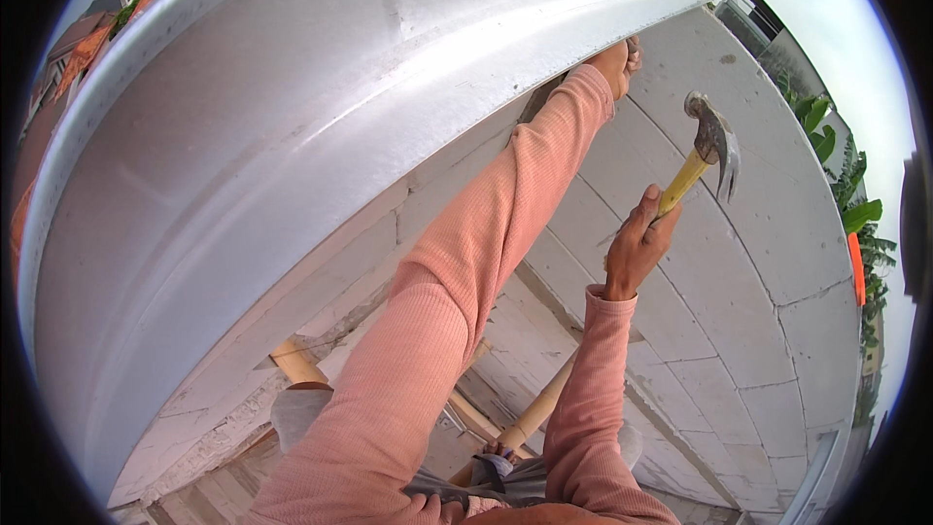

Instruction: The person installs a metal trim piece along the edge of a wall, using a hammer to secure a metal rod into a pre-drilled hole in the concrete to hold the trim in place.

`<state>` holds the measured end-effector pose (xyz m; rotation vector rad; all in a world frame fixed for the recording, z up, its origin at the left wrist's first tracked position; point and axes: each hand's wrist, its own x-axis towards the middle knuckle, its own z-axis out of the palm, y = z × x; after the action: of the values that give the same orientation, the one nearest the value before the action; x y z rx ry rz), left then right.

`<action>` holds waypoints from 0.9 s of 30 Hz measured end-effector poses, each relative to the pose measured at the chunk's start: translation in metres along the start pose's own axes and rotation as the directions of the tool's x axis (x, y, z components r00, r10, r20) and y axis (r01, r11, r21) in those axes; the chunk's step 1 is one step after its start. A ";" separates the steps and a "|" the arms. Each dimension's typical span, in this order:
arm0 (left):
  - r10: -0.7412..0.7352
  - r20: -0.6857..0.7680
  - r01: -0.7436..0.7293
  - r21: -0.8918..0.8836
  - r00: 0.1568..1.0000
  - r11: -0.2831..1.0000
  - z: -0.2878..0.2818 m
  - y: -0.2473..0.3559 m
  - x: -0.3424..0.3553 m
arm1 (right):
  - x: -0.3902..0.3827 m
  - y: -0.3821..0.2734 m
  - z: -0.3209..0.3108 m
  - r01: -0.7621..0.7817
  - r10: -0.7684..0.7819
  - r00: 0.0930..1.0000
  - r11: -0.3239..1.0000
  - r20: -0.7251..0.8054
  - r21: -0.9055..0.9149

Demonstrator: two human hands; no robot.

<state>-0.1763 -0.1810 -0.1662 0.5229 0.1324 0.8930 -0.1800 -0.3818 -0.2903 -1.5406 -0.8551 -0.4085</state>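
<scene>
My right hand grips the yellow handle of a claw hammer, its metal head raised in front of the grey block wall. My left arm reaches up and forward. At its end my left hand is closed, fingers curled, at the lower edge of a large silvery metal gutter, close to the wall. Whatever is in those fingers is hidden. Both arms wear pink sleeves.
Round wooden poles cross far below, between the block walls. Boards lie at lower left. Green plants stand beyond the wall at right, with an orange thing near its edge. Rooftops show at far left.
</scene>
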 end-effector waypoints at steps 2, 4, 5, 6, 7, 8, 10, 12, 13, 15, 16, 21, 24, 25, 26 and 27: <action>-0.034 -0.002 0.034 0.041 0.999 0.999 -0.008 0.008 0.008 | -0.003 -0.004 -0.001 0.005 -0.005 1.000 1.000 0.004 0.003; -0.102 -0.004 0.102 0.067 0.995 0.993 -0.025 0.017 0.002 | -0.006 -0.009 0.000 0.016 -0.016 1.000 1.000 0.006 -0.003; -0.108 -0.025 0.108 -0.003 0.994 0.994 -0.035 0.017 -0.009 | -0.006 -0.008 -0.002 0.031 -0.031 1.000 1.000 0.002 -0.003; -0.118 -0.026 0.115 -0.075 0.993 0.990 -0.032 0.017 -0.023 | 0.001 -0.010 -0.010 0.043 -0.043 0.999 0.999 -0.011 -0.016; -0.062 -0.026 0.059 -0.128 0.998 0.990 -0.036 0.022 -0.041 | 0.003 -0.010 -0.014 0.083 -0.084 0.996 0.996 -0.009 -0.032; -0.021 -0.035 0.014 -0.190 0.999 0.982 -0.041 0.018 -0.058 | 0.002 -0.008 -0.021 0.117 -0.117 0.993 0.991 -0.002 -0.062; -0.021 -0.074 0.013 -0.106 0.997 0.994 -0.050 0.004 -0.085 | -0.001 -0.013 -0.020 0.040 -0.040 0.999 0.999 -0.011 0.022; -0.051 -0.022 0.052 0.055 0.998 0.997 -0.061 0.005 -0.092 | -0.006 -0.024 -0.016 -0.014 0.015 1.000 0.992 -0.006 0.126; -0.047 -0.025 0.048 0.056 0.999 0.997 -0.064 0.004 -0.093 | -0.010 -0.029 -0.014 -0.060 0.061 0.998 0.967 0.001 0.247; -0.110 0.066 0.074 0.402 0.992 0.913 -0.062 0.004 -0.095 | -0.010 -0.033 -0.014 -0.107 0.113 0.994 0.927 0.004 0.359; -0.113 0.066 0.077 0.404 0.991 0.911 -0.060 0.004 -0.095 | -0.008 -0.034 -0.015 -0.123 0.127 0.992 0.910 0.016 0.396; 0.276 0.138 -0.290 0.701 0.951 0.651 -0.059 0.003 -0.130 | -0.009 -0.053 -0.025 -0.243 0.221 0.969 0.771 0.111 0.589; 0.431 0.170 -0.388 0.780 0.886 0.490 -0.095 -0.012 -0.178 | -0.001 -0.070 -0.021 -0.388 0.176 0.920 0.540 0.351 0.747; 0.436 0.133 -0.346 0.819 0.890 0.457 -0.098 -0.005 -0.201 | 0.006 -0.081 -0.016 -0.409 0.131 0.907 0.498 0.400 0.765; 0.413 0.103 -0.297 0.849 0.905 0.437 -0.108 0.009 -0.225 | 0.010 -0.096 -0.002 -0.444 0.119 0.890 0.442 0.440 0.779; 0.388 0.071 -0.249 0.867 0.919 0.432 -0.114 0.018 -0.249 | 0.016 -0.110 0.009 -0.474 0.103 0.874 0.402 0.476 0.783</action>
<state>-0.3821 -0.3202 -0.2822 1.4971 0.6689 1.2200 -0.2500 -0.3734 -0.2043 -0.6933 -0.8285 0.5886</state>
